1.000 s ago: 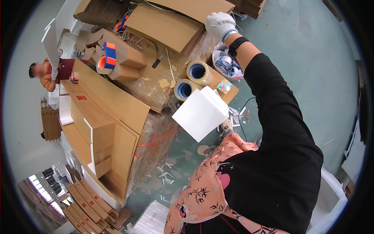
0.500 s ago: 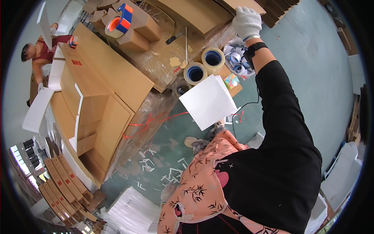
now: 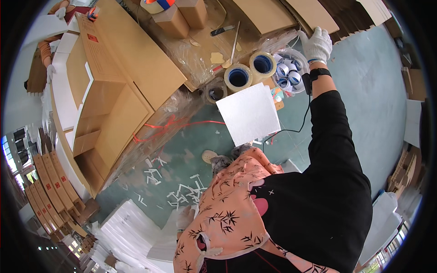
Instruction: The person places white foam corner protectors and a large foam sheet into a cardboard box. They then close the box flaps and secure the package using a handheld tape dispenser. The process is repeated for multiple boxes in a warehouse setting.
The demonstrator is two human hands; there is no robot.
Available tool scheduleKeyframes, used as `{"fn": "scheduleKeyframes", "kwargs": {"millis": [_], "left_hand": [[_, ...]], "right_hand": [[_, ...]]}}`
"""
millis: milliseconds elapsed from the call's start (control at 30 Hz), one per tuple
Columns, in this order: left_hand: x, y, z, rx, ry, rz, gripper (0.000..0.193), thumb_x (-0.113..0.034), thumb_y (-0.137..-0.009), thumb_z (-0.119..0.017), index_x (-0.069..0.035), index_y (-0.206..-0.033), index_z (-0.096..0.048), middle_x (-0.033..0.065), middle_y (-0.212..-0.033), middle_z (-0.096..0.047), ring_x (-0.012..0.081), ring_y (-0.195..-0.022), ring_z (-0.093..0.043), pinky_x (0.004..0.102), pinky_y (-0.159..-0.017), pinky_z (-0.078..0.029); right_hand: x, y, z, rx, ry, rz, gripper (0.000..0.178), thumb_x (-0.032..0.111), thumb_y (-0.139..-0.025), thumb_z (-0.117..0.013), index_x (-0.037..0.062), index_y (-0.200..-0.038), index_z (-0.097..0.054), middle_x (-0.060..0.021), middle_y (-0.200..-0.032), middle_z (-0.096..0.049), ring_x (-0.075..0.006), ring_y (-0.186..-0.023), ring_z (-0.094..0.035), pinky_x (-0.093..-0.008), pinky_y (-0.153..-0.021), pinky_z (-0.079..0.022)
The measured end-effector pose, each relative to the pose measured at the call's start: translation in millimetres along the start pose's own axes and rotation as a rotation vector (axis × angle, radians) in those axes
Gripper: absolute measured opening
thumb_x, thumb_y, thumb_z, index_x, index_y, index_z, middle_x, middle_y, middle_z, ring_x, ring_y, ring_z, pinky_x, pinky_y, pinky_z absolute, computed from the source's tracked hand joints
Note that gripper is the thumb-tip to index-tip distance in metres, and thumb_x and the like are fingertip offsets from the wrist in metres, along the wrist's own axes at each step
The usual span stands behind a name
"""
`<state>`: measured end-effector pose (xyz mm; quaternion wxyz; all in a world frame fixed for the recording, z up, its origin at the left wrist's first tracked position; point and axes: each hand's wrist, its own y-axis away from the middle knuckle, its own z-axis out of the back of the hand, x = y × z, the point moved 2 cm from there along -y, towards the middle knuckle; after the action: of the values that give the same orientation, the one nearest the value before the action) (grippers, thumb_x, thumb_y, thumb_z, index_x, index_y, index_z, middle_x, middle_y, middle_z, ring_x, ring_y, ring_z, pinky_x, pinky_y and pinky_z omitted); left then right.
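Long flat brown cardboard sheet (image 3: 314,16) lies on the counter (image 3: 205,45), long axis running up-left from the gloved right hand (image 3: 317,44), which grips its near end. White foam square (image 3: 248,113) sits lower-left. Left hand: not visible, state unknown.

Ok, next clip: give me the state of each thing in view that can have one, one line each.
right hand: gloved, resting on the edge of the flat cardboard sheets
left hand: low by the white foam stack, grip unclear
white foam sheet: flat, tilted, overhanging the table edge
tape rolls: lying flat, cores up
clear bag of small rolls: open
large cardboard box: flaps open
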<state>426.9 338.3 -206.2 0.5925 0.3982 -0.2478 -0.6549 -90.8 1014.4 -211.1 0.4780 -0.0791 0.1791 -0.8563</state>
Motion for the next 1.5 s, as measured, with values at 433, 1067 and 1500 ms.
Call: {"fn": "scheduleKeyframes", "kwargs": {"millis": [433,1067,1500], "left_hand": [[29.2,-10.9,-36.4,-0.005,0.883,0.504,0.041,-0.031,-0.094,-0.048,-0.006,-0.125,-0.058,0.0194,-0.137,-0.053,0.0385,-0.12,-0.054,0.0427,-0.1,-0.044],[47.7,2.0,134.8,-0.336,0.619,0.313,0.043,-0.023,-0.094,-0.054,0.003,-0.129,-0.057,0.0233,-0.121,-0.064,0.0339,-0.115,-0.061,0.0382,-0.099,-0.045],[181.2,21.7,434.7,-0.875,1.955,-0.777,0.064,-0.043,-0.102,-0.044,0.002,-0.147,-0.033,0.019,-0.146,-0.045,0.0324,-0.133,-0.047,0.0456,-0.115,-0.034]], "right_hand": [[33.5,-14.2,8.5,0.02,0.022,0.337,0.046,0.02,-0.082,-0.058,0.0148,-0.128,-0.058,-0.0115,-0.119,-0.064,-0.0304,-0.111,-0.061,-0.0428,-0.093,-0.047],[51.3,0.5,184.5,-0.248,-0.519,0.082,0.038,0.039,-0.095,-0.059,0.0126,-0.123,-0.064,-0.01,-0.098,-0.071,-0.023,-0.08,-0.068,-0.0365,-0.074,-0.053],[235.1,216.2,402.4,0.543,-2.042,-0.346,0.042,0.027,-0.096,-0.054,-0.0063,-0.122,-0.057,-0.0146,-0.11,-0.067,-0.0223,-0.094,-0.068,-0.033,-0.083,-0.054]]}}
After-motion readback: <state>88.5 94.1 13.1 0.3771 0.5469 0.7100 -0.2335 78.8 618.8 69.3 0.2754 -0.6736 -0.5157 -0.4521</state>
